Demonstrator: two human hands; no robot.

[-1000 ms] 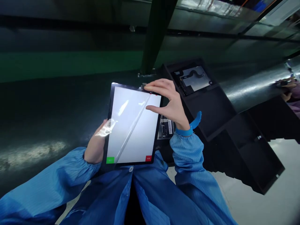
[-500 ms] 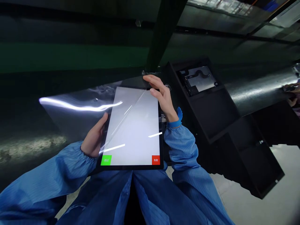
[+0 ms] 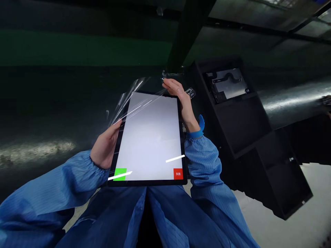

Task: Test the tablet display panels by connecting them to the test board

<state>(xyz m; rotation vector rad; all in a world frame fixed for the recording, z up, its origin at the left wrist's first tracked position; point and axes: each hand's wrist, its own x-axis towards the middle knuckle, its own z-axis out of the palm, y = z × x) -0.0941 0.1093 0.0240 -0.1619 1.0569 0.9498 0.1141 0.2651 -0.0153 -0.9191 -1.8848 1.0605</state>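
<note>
A tablet-like display panel [image 3: 151, 137] rests tilted above my lap. Its lit screen is white, with a green box at the lower left and a red box at the lower right. My left hand [image 3: 106, 146] grips the panel's left edge, thumb on the front and fingers hidden behind. A loose, creased clear film [image 3: 129, 100] rises off the upper left corner and stretches across the top toward my right hand [image 3: 179, 96]. That hand's fingertips are pinched together on the film, just beyond the top right corner, its palm beside the right edge.
To the right stands a black divided tray [image 3: 240, 120], with a flat metallic part carrying a dark ribbon cable [image 3: 229, 86] in its far compartment. A small dark label or tag [image 3: 190, 93] lies beside my right hand. A dark work surface [image 3: 64, 103] extends leftward.
The clear film, spread wide to the left before, is now gathered near the panel's top left. My right fingers have closed together, and the panel appears slightly further right.
</note>
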